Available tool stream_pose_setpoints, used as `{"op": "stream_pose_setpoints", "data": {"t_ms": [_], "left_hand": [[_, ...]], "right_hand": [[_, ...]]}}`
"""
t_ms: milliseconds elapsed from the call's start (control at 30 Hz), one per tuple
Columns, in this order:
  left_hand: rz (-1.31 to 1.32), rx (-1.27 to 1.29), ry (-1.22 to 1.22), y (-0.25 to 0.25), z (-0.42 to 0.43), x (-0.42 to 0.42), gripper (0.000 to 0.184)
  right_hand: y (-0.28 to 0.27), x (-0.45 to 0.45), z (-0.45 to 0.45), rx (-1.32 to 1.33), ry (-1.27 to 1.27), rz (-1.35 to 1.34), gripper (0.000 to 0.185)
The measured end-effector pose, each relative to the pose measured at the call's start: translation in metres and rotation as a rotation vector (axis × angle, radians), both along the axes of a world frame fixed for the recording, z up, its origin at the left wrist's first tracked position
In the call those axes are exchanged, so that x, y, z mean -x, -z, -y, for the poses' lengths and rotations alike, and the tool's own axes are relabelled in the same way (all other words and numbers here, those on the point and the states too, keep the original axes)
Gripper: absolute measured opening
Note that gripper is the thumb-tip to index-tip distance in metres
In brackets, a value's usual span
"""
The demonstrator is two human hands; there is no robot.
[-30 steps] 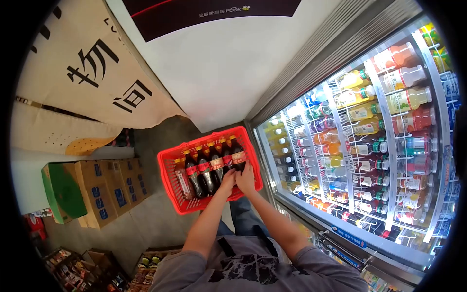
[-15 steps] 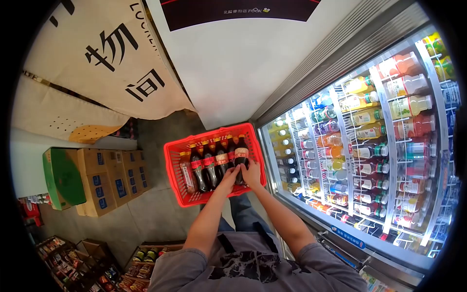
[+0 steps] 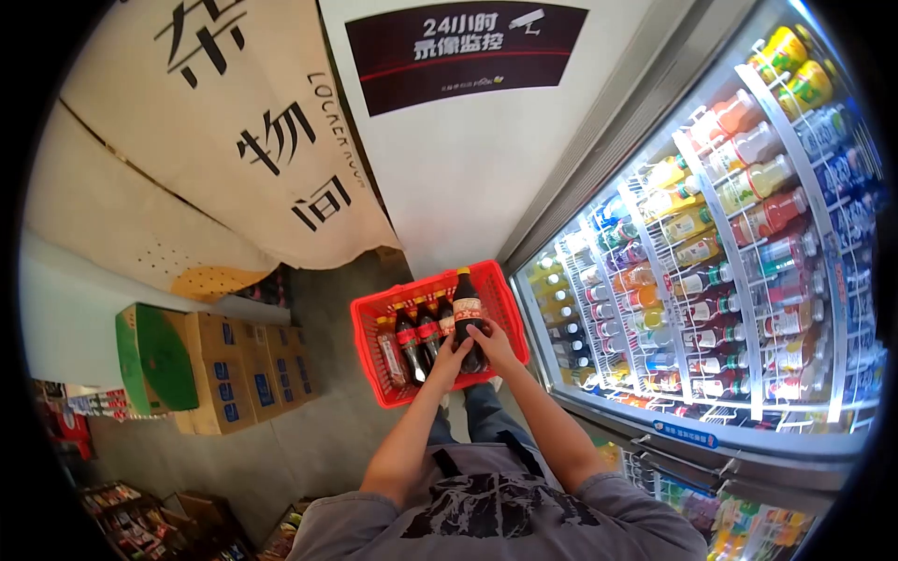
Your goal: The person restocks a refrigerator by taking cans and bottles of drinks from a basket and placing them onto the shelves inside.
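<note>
Between my two hands is a dark cola bottle (image 3: 468,309) with a yellow cap and a red-and-beige label, its cap pointing away from me. My left hand (image 3: 451,360) grips its lower left side. From the right, my right hand (image 3: 496,346) wraps the lower part, with the fingers partly hidden. The bottle is above a red plastic basket (image 3: 514,323), in front of my legs. Inside the basket lie several more cola bottles (image 3: 409,338) side by side, and a bottle with a pale label (image 3: 389,353) is at the left end.
A lit drinks cooler (image 3: 692,252) with rows of bottles stands on my right. Cardboard boxes (image 3: 238,374) are stacked at left, below a hanging cloth (image 3: 327,168). Ahead is a white wall panel (image 3: 440,178) with a dark sign. Snack racks (image 3: 122,514) stand at lower left.
Both hands have lifted the cola bottle higher, toward me, and it now looks larger above the basket. The camera view has tilted up, showing more of the sign and cloth.
</note>
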State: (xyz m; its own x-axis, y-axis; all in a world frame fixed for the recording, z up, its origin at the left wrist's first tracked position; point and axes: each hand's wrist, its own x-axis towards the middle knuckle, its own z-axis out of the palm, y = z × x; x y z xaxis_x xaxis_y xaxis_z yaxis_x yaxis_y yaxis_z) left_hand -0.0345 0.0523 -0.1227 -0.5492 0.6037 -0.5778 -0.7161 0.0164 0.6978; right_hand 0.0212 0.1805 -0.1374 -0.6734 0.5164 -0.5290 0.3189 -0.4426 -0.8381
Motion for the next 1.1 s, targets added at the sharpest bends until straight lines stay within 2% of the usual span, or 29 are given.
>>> {"op": "stream_pose_setpoints", "data": {"t_ms": [67, 133, 200, 267, 333, 533, 667, 767, 867, 933, 1100], "left_hand": [[-0.165, 0.010, 0.058, -0.016, 0.008, 0.003, 0.064], [-0.187, -0.020, 0.078, -0.037, 0.012, 0.006, 0.063], [-0.298, -0.052, 0.042, -0.055, 0.014, 0.006, 0.063], [-0.282, -0.116, 0.100, -0.069, 0.014, 0.009, 0.064], [-0.328, -0.114, 0.214, -0.088, 0.012, 0.010, 0.072], [-0.359, -0.275, 0.451, -0.117, -0.011, -0.014, 0.069], [-0.388, -0.346, 0.649, -0.135, -0.035, -0.045, 0.066], [-0.647, -0.457, 0.681, -0.141, -0.055, -0.079, 0.071], [-0.615, -0.440, 0.798, -0.170, -0.070, -0.113, 0.073], [-0.686, -0.478, 0.864, -0.178, -0.081, -0.142, 0.075], [-0.600, -0.595, 0.959, -0.204, -0.099, -0.220, 0.071]], "right_hand": [[-0.040, 0.005, 0.004, 0.152, -0.012, -0.121, 0.060], [-0.062, 0.004, 0.004, 0.133, -0.031, -0.171, 0.059], [-0.082, -0.002, 0.006, 0.104, -0.053, -0.211, 0.059], [-0.102, -0.008, 0.011, 0.063, -0.001, -0.269, 0.064], [-0.115, -0.018, 0.012, 0.022, 0.037, -0.273, 0.065], [-0.154, -0.073, 0.018, -0.170, 0.238, -0.383, 0.065], [-0.183, -0.121, 0.023, -0.221, 0.432, -0.358, 0.067], [-0.207, -0.157, 0.026, -0.262, 0.546, -0.355, 0.067], [-0.219, -0.199, 0.026, -0.333, 0.638, -0.371, 0.071], [-0.231, -0.229, 0.029, -0.392, 0.651, -0.408, 0.071], [-0.244, -0.310, 0.030, -0.555, 0.755, -0.379, 0.076]]}}
